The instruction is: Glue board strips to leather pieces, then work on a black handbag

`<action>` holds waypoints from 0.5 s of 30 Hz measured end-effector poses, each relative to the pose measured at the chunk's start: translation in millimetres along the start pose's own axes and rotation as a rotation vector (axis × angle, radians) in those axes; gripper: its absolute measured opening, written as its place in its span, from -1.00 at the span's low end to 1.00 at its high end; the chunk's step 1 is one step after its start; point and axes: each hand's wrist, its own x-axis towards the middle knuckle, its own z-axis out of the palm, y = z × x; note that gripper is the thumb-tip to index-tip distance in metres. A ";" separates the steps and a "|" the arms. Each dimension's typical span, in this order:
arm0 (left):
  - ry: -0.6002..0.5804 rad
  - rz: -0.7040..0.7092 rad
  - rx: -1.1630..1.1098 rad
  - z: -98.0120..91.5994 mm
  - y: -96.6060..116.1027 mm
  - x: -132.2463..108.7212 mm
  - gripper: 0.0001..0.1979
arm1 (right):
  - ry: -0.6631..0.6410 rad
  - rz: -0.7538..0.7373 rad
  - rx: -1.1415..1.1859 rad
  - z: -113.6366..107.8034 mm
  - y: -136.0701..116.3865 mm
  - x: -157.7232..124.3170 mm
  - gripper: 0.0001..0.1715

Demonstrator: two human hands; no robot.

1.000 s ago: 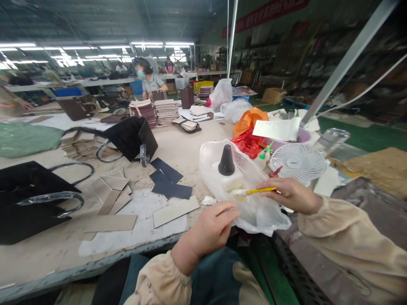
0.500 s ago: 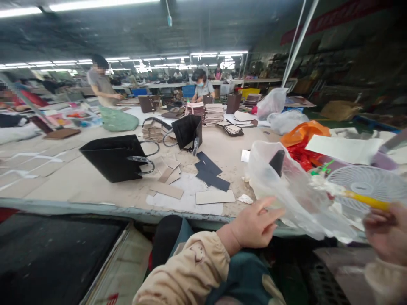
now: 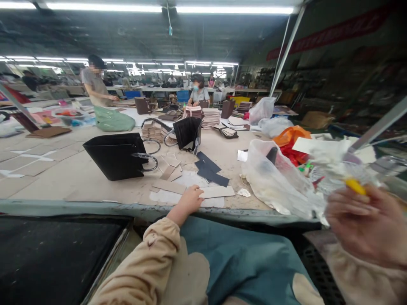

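My left hand (image 3: 190,201) is at the table's front edge, its fingers closed over the left end of a pale cardboard strip (image 3: 218,192) that lies flat. At the right, blurred by motion, my right hand (image 3: 365,222) grips the yellow handle (image 3: 355,186) of a brush. The brush's white-coated head is smeared and hard to make out. Beside the strip lie tan board pieces (image 3: 168,185) and dark blue strips (image 3: 212,174). A black handbag (image 3: 114,156) with wrapped handles stands to the left, and a smaller black bag (image 3: 187,132) is behind.
A clear plastic bag (image 3: 270,178) spreads over the table's right part, with a white crumpled scrap (image 3: 244,192) beside it. Orange and red bags (image 3: 291,142) lie behind. A metal pole (image 3: 378,125) slants at the right. Co-workers (image 3: 95,84) are across the table.
My left hand has moved left from beside the plastic bag onto the pale strip. My right hand, still holding the brush, has come up and closer. The view has shifted slightly.
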 end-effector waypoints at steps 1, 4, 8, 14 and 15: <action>-0.026 0.009 0.000 3.5 -7.6 1.7 -0.61 | 0.022 0.093 0.168 22.8 4.1 -3.4 -0.65; -0.099 0.053 -0.003 18.6 -19.4 12.5 -0.46 | 0.004 0.310 0.497 75.3 32.2 -6.6 -0.81; -0.166 0.126 -0.006 31.5 -23.5 28.4 -0.65 | -0.069 0.460 0.612 107.3 84.2 7.2 -0.86; -0.171 0.177 -0.054 33.4 -32.3 12.2 -0.69 | 0.021 0.671 0.629 116.1 153.1 44.8 -0.81; -0.142 0.175 -0.075 33.9 -34.7 5.3 -0.68 | 0.037 0.680 0.605 115.3 163.4 49.5 -0.81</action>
